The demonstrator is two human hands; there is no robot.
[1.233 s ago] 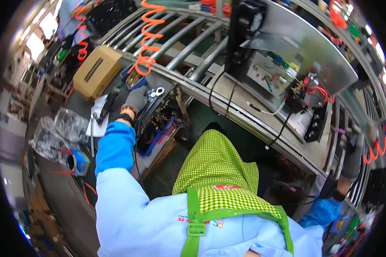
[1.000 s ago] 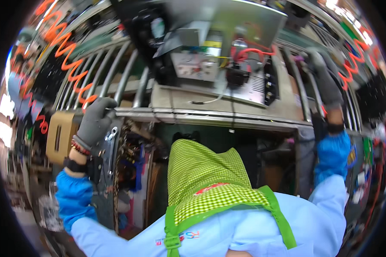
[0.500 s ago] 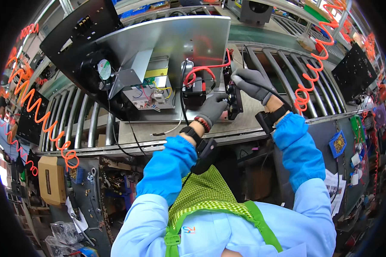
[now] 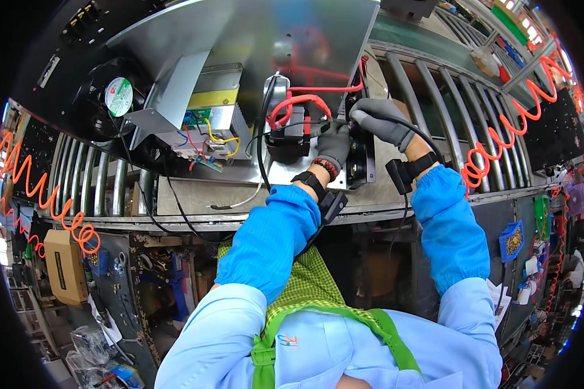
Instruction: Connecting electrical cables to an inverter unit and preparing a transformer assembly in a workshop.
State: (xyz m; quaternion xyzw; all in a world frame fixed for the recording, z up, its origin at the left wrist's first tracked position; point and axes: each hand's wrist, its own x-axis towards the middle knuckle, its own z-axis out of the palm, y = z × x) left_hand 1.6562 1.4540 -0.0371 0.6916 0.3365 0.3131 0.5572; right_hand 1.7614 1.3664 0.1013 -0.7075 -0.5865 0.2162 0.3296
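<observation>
An open metal chassis (image 4: 253, 39) stands on the bench with a black fan (image 4: 97, 104), a finned power module (image 4: 220, 133) with yellow, red and blue wires, and a black transformer-like block (image 4: 288, 139) with thick red wires (image 4: 305, 98). At its right side is a narrow black panel (image 4: 362, 155). My left hand (image 4: 333, 146), gloved in grey, reaches between the block and this panel, fingers curled; what they hold is hidden. My right hand (image 4: 386, 123), also gloved, is closed at the panel's outer side on a black cable (image 4: 416, 129) that runs back over my wrist.
Metal rollers (image 4: 428, 97) flank the bench on both sides. Orange coiled hoses (image 4: 499, 142) hang left and right. A cardboard box (image 4: 65, 267) stands lower left; a blue bin of small brass-coloured parts (image 4: 512, 241) sits at right. Loose wires (image 4: 182, 207) trail over the bench's front edge.
The chassis appears larger and nearer, shifted in view. My left hand has moved up, deeper between the block and the panel. My right hand stays by the panel with the cable.
</observation>
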